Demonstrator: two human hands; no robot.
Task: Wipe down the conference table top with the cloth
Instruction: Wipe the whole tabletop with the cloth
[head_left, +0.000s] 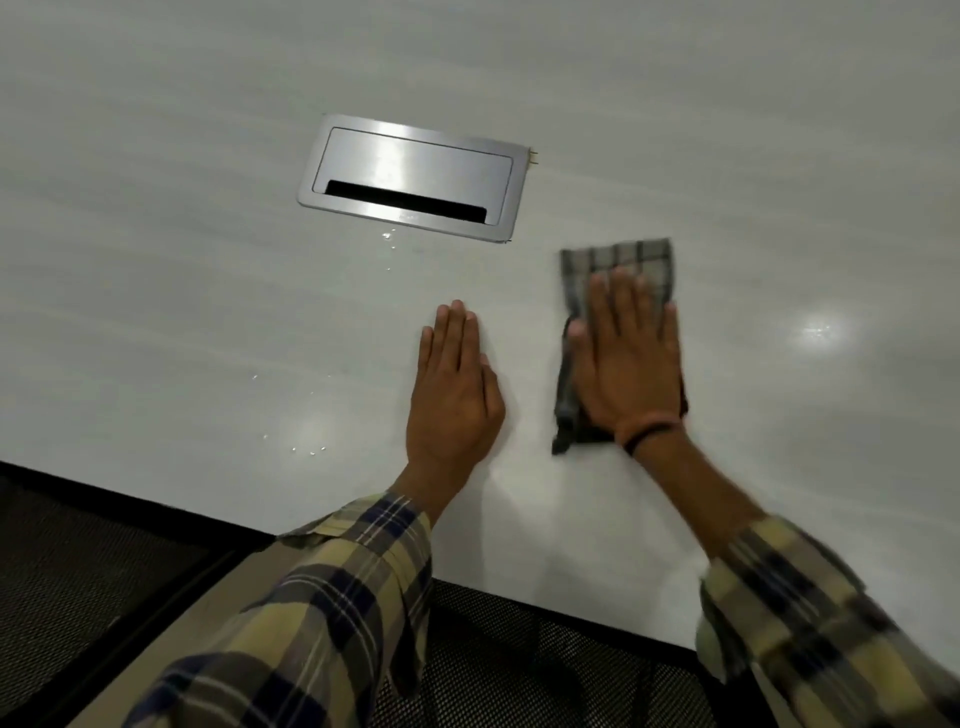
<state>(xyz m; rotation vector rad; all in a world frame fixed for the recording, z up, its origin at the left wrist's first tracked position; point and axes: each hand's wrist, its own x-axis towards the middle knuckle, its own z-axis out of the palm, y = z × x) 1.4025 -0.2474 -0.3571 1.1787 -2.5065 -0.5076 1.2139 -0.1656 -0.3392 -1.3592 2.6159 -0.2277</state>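
The pale grey conference table top (208, 322) fills most of the view. A grey checked cloth (623, 262) lies flat on it, right of centre. My right hand (626, 358) presses down on the cloth with flat, spread fingers, covering its middle. My left hand (454, 389) rests palm down on the bare table just left of the cloth, fingers together, holding nothing. Small water drops (387, 236) glisten in front of the hatch, and more drops (306, 447) sit near the front edge.
A brushed-metal cable hatch (415, 176) with a black slot is set flush into the table, beyond my left hand. The table's dark front edge (156, 509) runs diagonally below. Black mesh chair backs (67, 571) stand beneath it.
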